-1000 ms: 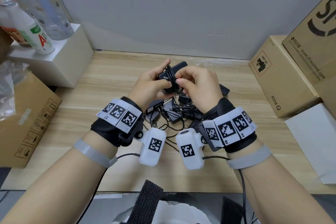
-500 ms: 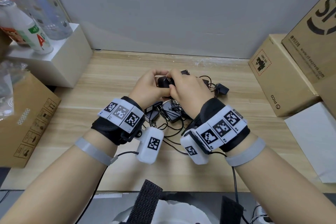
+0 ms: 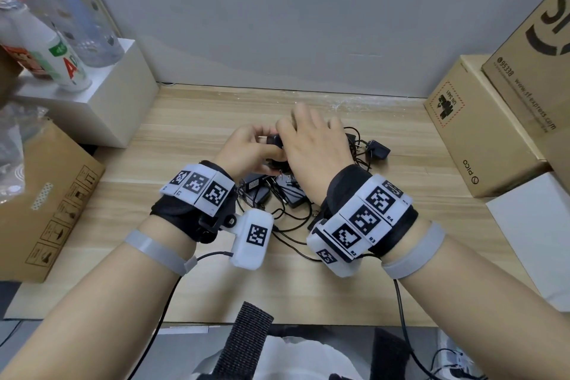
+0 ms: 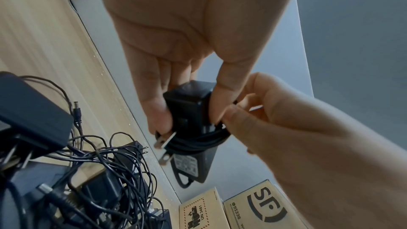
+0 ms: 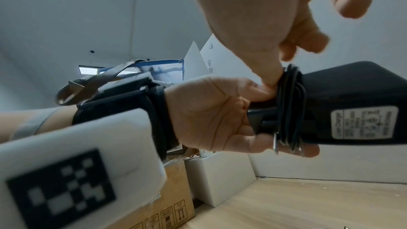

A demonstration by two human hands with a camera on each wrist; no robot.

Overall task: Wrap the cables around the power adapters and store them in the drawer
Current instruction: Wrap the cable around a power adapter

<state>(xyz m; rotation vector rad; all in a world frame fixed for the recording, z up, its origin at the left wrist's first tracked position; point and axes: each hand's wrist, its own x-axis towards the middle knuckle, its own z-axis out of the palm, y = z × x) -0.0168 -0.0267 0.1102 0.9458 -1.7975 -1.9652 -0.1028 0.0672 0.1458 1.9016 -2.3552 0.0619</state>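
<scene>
The power adapter [image 5: 352, 104] is held above the table [image 3: 197, 133], clamped at one end by the left hand [image 5: 211, 116] so its body stays free for winding. The cable [image 5: 290, 109] coils are pinned by the right hand [image 4: 275, 121], thumb and finger pinching, probably to stop unravelling. No drawer is visible.

Black power adapter [image 4: 189, 107] (labelled), cable [image 4: 198, 141] coiled round, held aloft

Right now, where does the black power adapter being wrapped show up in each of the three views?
Head: the power adapter shows as a dark sliver at centre between the left hand and right hand.
Left wrist: at centre, prongs pointing left, cable coiled round it.
Right wrist: at right, label facing the camera.
Shared landmark: the coiled cable around its body.
</scene>
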